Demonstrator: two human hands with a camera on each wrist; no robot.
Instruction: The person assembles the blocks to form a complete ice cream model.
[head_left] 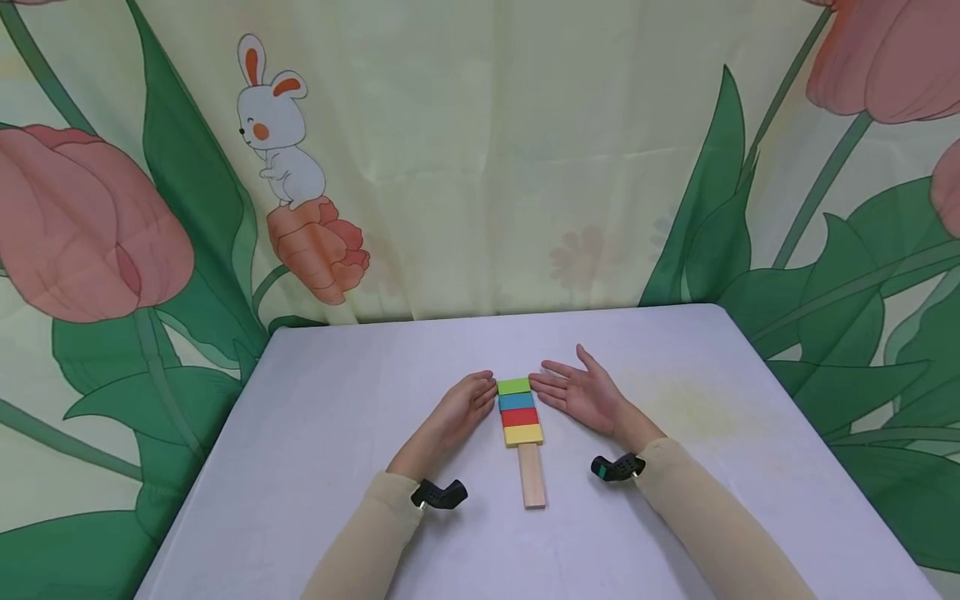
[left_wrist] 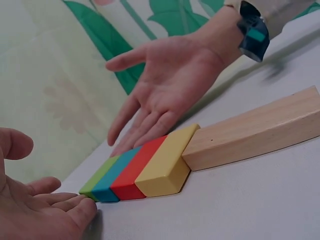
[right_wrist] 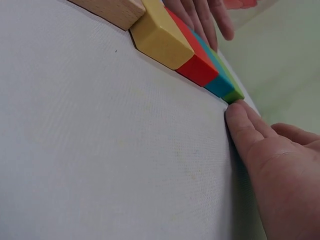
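Flat wooden blocks lie in a row on the table: a green block point(head_left: 513, 386) farthest off, then a blue block point(head_left: 516, 402), a red block point(head_left: 519, 417) and a yellow block point(head_left: 522, 434). A long plain wooden block point(head_left: 532, 475) runs from the yellow one toward me, like a stick. My left hand point(head_left: 463, 408) has its fingers extended, the tips at the green block's left end. On the opposite side my right hand point(head_left: 581, 393) is spread palm up, and its fingertips touch the green block's right end in the right wrist view. Neither hand grips anything.
A white cloth covers the table point(head_left: 337, 375). Behind it hangs a curtain point(head_left: 487, 167) printed with tulips, leaves and a rabbit. Each wrist wears a black strap device, such as the left one point(head_left: 439, 495) and the right one point(head_left: 618, 467).
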